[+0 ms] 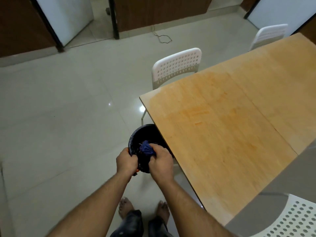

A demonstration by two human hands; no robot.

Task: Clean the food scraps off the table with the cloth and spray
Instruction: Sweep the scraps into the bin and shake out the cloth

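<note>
Person stood at the corner of the wooden desk, both hands down over a black bin lined with a dark bag (bin sat on the floor, partly tucked under the desk edge). Left hand gripped the near-left rim of the bin, fingers curled over the liner. Right hand clutched a bunched blue cloth, holding it just inside the bin's mouth, cloth poking out past the knuckles. Something small and orange showed under the left hand, too hidden to identify. Desk top had a darker, wet-looking patch spread across its near-left half; surface otherwise plain wood with a seam running across it. White perforated chair was pushed in at the desk's far-left side, a second white chair farther back, a third chair at bottom right corner. Bare feet and dark trouser legs were visible below the arms on the pale tiled floor. A thin cable lay looped on the floor near the far wall.
</note>
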